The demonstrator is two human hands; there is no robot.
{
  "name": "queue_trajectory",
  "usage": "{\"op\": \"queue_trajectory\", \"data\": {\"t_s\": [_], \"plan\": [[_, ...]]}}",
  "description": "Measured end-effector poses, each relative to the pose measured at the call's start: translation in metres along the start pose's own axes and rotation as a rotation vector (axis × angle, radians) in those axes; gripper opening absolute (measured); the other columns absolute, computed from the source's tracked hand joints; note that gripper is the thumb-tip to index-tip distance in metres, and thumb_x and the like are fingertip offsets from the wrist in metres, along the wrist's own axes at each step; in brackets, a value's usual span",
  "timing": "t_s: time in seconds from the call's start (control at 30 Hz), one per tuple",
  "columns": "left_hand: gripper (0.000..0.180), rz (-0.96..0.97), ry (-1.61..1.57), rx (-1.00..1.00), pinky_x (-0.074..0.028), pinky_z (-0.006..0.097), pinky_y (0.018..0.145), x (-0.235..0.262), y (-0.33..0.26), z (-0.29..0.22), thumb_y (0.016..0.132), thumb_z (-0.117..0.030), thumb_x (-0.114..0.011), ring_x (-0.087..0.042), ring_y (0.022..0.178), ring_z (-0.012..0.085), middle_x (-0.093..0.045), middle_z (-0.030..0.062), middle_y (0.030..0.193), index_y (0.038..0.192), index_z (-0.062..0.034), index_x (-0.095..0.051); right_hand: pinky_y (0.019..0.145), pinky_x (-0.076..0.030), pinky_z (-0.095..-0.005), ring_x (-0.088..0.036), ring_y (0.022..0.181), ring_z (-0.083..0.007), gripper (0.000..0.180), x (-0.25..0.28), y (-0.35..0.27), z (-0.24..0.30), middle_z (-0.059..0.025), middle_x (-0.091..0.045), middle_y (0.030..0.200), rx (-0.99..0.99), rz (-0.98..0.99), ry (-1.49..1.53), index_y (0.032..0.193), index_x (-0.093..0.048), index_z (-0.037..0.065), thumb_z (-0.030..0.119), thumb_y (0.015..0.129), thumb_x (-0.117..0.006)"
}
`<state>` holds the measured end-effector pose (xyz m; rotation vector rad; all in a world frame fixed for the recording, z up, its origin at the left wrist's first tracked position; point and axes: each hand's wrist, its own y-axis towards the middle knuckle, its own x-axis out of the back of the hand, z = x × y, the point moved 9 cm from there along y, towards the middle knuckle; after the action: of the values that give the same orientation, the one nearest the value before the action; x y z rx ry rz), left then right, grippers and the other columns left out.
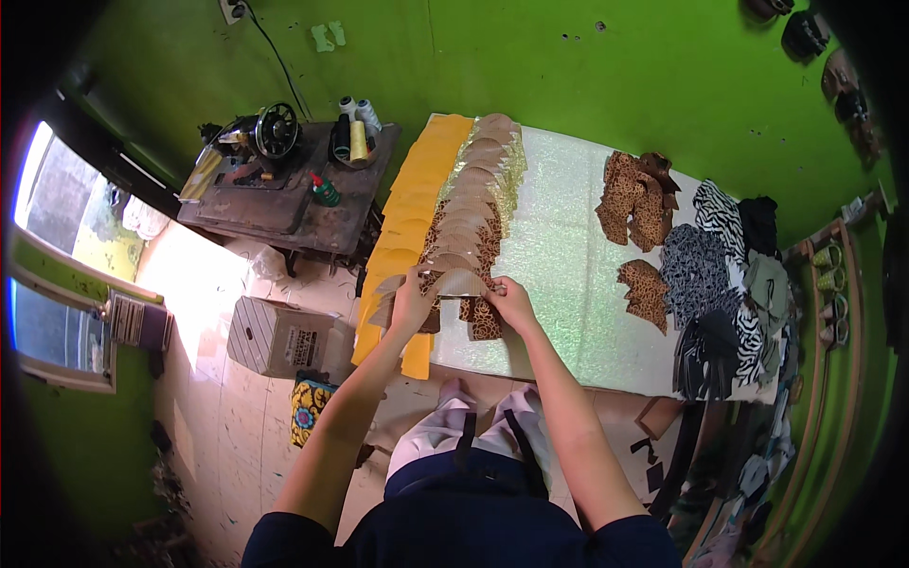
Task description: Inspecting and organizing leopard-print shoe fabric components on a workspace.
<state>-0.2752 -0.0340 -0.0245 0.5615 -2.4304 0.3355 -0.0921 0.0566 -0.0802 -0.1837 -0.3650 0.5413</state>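
My left hand (413, 301) and my right hand (511, 303) pinch a tan curved piece (462, 283) between them, one at each end, above the near side of the table. Beneath and beyond it runs an overlapping row of similar tan curved pieces (485, 174), lying on leopard-print cut pieces (486, 322) and, farther back, shiny gold ones (512, 180). Left of that row are overlapping yellow pieces (417, 194). A few tan pieces (386, 301) lie on the yellow ones beside my left hand. The fingertips are partly hidden by the held piece.
The table (568, 204) has a shiny pale cover. Leopard-print pieces (636, 204) and zebra-print and dark fabric piles (701, 270) lie on its right. An old sewing machine (270, 133) with thread cones (358, 140) stands at left. A cardboard box (284, 336) is on the floor.
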Motion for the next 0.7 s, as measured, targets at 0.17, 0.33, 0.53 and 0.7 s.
{"op": "queue_trajectory", "data": {"t_s": [0.17,0.33,0.53,0.7], "plan": [[0.042,0.011,0.039,-0.038,-0.046,0.041,0.073,0.017,0.014,0.005,0.077,-0.012,-0.063,-0.057,0.087,0.0377,-0.058,0.0232,0.09,0.114,-0.0046,-0.042,0.059,-0.044,-0.0291,-0.059,0.064,-0.0174,0.033,-0.016,0.0,0.021,-0.0091,-0.061,0.07,0.007,-0.121,-0.25,0.099,-0.056,0.001,0.022,0.075,-0.068],[0.041,0.069,0.168,-0.106,-0.046,0.042,0.074,0.013,0.03,0.014,0.077,-0.012,-0.062,-0.057,0.089,0.038,-0.058,0.0232,0.093,0.113,-0.0041,-0.043,0.061,-0.045,-0.037,-0.06,0.067,-0.0303,0.033,-0.02,0.0,0.037,-0.0142,-0.061,0.072,0.055,-0.303,-0.42,0.102,-0.053,0.003,0.022,0.077,-0.065],[0.04,-0.027,0.63,-0.397,-0.037,0.041,0.091,0.017,0.013,-0.015,0.077,-0.017,-0.057,-0.046,0.112,0.0266,-0.046,0.0163,0.122,0.115,-0.0065,-0.048,0.08,-0.041,-0.0404,-0.053,0.099,-0.0263,0.033,-0.034,-0.025,0.079,-0.0195,-0.054,0.107,0.214,-0.386,-0.86,0.107,-0.049,0.005,0.02,0.08,-0.059],[0.045,0.049,0.721,-0.683,-0.026,0.041,0.103,-0.018,-0.003,-0.005,0.083,-0.025,-0.049,-0.03,0.127,0.022,-0.036,0.0087,0.134,0.124,-0.0077,-0.045,0.107,-0.016,-0.0461,-0.025,0.13,-0.0233,0.059,-0.086,-0.034,0.069,-0.0088,-0.03,0.139,0.557,-0.187,-0.962,0.132,-0.034,0.004,0.039,0.085,-0.046]]}}
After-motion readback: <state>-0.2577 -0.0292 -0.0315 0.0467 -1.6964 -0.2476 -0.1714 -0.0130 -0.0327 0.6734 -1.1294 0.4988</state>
